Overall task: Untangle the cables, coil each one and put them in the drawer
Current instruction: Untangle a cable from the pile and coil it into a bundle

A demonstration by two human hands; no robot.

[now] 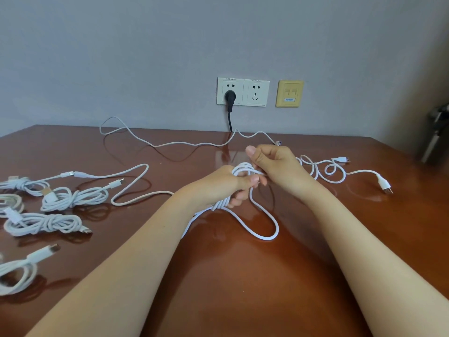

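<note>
Above the brown table (pixel 243 276), the left hand (pixel 226 186) grips a white cable coil (pixel 244 169) while the right hand (pixel 274 164) pinches its strand, both closed on it.

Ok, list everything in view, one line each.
Table: one, glossy brown, fills foreground.
Coiled cable bundles: about five, white, table's left.
Loose cables: at least two, white, table's back and right.
Half-coiled cable: one, white, in both hands.
Wall sockets: two, white, wall behind.
Plug: one, black, in left socket.
Data port plate: one, yellowish, right of sockets.
Grey object: one, right edge, unidentifiable.
Left hand: grips the coil.
Right hand: pinches a strand.
</note>
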